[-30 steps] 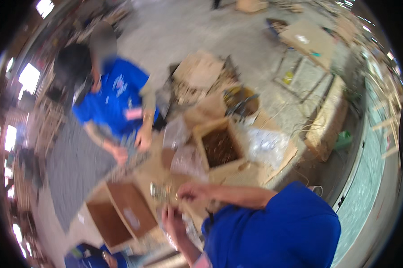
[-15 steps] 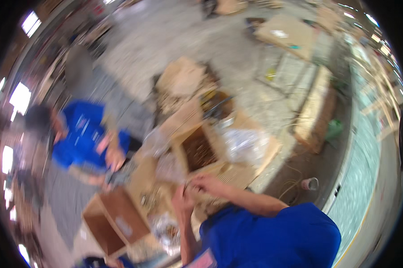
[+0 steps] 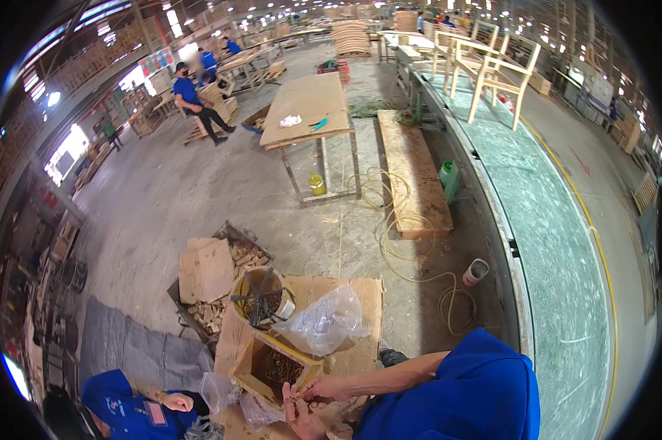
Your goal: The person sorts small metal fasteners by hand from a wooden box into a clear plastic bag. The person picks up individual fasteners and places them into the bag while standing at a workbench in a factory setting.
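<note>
- The right hand point(image 3: 329, 387) and left hand point(image 3: 301, 418) meet at the near right edge of the open cardboard box point(image 3: 274, 368), which serves as the landmark here.
- The right hand's grip is pinched together on small thin pieces point(image 3: 299, 397); what they are is too small to tell.
- The left hand lies just under the right one, palm up and touching the same pieces; whether its fingers are closed I cannot tell.
- The box holds dark, small parts and sits on flattened cardboard point(image 3: 345, 293) spread on the floor.
- A clear plastic bag point(image 3: 323, 320) lies against the far right corner of the box.
- A round bucket point(image 3: 261, 297) with dark contents stands just beyond the box, near the bag.
- Another crumpled clear bag point(image 3: 221, 391) lies at the near left of the box.
- A crate of wood scraps point(image 3: 221, 275), partly covered by a board, is beyond the box to the left.
- A co-worker in blue point(image 3: 129, 407) crouches left of the box, 1 hand point(image 3: 177, 401) near the crumpled bag.
- Far beyond the box stands a worktop point(image 3: 309, 110) on metal legs, with a long plank bench point(image 3: 411, 169) to its right and coiled hose point(image 3: 397, 235) on the floor between.
- A seated person in blue point(image 3: 195, 103) is well apart, far left of that worktop.
</note>
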`<state>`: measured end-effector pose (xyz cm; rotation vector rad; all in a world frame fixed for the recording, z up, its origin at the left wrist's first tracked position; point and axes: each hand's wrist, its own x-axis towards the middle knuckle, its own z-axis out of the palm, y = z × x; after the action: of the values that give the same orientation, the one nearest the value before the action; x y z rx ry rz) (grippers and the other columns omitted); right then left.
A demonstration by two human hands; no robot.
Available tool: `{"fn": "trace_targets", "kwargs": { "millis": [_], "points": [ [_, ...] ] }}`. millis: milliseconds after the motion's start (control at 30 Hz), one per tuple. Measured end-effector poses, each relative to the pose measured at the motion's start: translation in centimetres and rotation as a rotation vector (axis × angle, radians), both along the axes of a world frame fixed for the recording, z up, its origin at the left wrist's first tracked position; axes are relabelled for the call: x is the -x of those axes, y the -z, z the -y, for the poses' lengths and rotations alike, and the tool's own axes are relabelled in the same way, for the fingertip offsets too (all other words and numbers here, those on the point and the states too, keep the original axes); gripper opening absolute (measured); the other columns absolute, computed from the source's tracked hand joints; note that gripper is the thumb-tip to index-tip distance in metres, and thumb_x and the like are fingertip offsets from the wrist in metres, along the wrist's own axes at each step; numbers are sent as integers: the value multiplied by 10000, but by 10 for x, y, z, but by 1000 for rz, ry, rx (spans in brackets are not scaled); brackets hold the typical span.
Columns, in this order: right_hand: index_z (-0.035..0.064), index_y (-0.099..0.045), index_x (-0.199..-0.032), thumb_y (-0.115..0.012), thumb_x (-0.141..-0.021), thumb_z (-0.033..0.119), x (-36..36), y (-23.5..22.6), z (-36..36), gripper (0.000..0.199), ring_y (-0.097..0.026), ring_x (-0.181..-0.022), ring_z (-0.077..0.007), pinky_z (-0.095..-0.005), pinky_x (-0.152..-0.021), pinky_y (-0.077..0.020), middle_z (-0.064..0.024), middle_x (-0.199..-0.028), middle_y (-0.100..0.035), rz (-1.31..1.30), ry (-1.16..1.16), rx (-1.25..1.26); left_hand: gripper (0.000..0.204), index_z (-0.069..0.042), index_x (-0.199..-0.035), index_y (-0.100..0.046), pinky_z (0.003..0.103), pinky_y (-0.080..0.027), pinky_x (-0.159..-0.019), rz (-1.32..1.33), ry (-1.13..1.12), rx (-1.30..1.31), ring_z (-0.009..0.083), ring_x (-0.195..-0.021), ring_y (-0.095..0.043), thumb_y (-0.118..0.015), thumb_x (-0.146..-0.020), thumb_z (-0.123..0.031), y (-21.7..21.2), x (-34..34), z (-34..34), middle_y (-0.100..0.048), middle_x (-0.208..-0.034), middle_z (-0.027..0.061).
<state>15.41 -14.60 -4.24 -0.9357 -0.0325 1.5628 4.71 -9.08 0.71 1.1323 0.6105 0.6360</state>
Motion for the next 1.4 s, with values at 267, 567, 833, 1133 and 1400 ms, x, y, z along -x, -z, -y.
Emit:
{"fn": "trace_targets", "kwargs": {
  "millis": [267,567,833,1133,1400],
  "points": [
    [113,-644,-874,-617,-928,187,-12,-4,2,95,-562,-586,-51,-201,-529,-454,47,-715,-609,113,109,-82,263,1,-1090,-630,446,-488,-884,-165,90,-1340,382,-1102,-573,-612,-888,-167,26,-10,-44,-615,-1091,174],
    [112,-659,-870,-621,-928,195,-13,0,0,108,-563,-613,-45,-202,-559,-456,64,-719,-612,223,136,-87,197,-7,-1049,-653,435,-494,-852,-145,198,-1284,363,-1054,-577,-625,-891,-121,50,-8,-68,-620,-1062,162],
    [105,-680,-917,-611,-935,214,-12,2,6,130,-568,-629,-50,-209,-588,-475,52,-770,-632,185,128,-62,233,23,-1036,-658,432,-480,-803,-337,88,-893,346,-947,-589,-627,-927,-180,31,5,-47,-649,-1018,188],
    [107,-651,-838,-624,-924,194,-7,-2,6,125,-520,-556,-53,-200,-494,-418,53,-684,-585,176,172,-66,254,40,-1034,-649,430,-485,-799,-331,38,-922,347,-924,-604,-621,-929,-190,6,1,-24,-658,-1012,191],
    [103,-674,-1015,-573,-977,237,-13,11,10,172,-550,-614,-36,-196,-569,-456,68,-766,-633,163,103,-202,258,10,-1061,-655,425,-505,-812,-299,85,-1144,371,-924,-609,-650,-910,-199,19,-1,-29,-654,-1020,202]
  ]
}}
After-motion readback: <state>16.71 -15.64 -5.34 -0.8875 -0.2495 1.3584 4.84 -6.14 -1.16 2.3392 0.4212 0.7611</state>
